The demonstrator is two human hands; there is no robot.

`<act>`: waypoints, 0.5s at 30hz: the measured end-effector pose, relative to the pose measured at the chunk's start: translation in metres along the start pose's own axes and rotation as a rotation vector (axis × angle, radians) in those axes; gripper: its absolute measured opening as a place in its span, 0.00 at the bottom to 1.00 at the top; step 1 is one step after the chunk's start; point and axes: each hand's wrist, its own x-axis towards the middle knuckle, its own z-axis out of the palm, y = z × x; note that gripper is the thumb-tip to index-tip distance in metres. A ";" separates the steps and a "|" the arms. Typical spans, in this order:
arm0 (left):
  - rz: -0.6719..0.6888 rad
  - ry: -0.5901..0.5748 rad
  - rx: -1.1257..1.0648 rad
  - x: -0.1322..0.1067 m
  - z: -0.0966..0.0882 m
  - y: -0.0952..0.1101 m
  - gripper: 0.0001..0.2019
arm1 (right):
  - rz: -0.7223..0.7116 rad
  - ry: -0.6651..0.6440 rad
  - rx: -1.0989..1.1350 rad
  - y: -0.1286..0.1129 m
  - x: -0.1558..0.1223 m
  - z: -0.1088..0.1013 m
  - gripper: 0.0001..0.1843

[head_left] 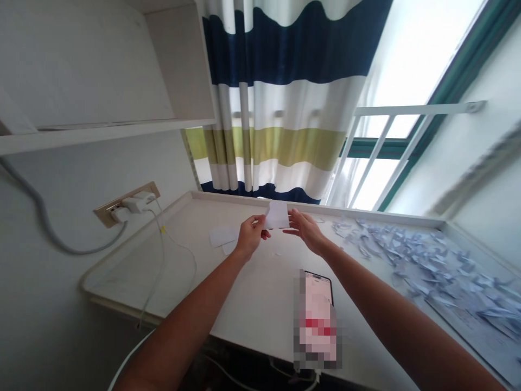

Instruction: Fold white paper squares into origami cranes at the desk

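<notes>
A small sheet of white paper (278, 214) is held up above the far part of the white desk (252, 296). My left hand (251, 234) pinches its left edge between thumb and fingers. On the other side, my right hand (306, 231) is beside the sheet's right edge with fingers stretched apart; whether the fingertips touch the paper I cannot tell. Left of my left hand, a few loose white paper pieces (222, 237) lie on the desk. A tiny paper scrap (278, 253) rests below the held sheet.
A phone (319, 315), partly blurred out, lies near the desk's front edge. Many folded paper pieces (423, 260) are heaped along the right side. Charger cables (163, 255) run down from a wall socket (128, 204) at left. A striped curtain (280, 108) hangs behind.
</notes>
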 end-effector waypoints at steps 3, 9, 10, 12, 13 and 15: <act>-0.036 -0.154 -0.018 -0.007 0.038 0.000 0.31 | -0.061 0.158 -0.017 0.003 -0.031 -0.031 0.21; 0.015 -0.361 0.043 -0.006 0.085 0.003 0.30 | -0.030 0.308 -0.148 0.007 -0.063 -0.078 0.15; -0.001 -0.379 0.028 -0.004 0.090 0.002 0.30 | -0.035 0.312 -0.136 0.008 -0.067 -0.083 0.16; -0.049 -0.385 -0.007 0.001 0.097 -0.002 0.29 | -0.058 0.370 -0.078 0.012 -0.073 -0.092 0.20; -0.071 -0.378 -0.022 0.003 0.099 -0.004 0.29 | -0.062 0.397 -0.039 0.015 -0.075 -0.095 0.23; -0.098 -0.357 -0.045 0.005 0.102 -0.011 0.30 | -0.042 0.389 0.034 0.022 -0.079 -0.099 0.27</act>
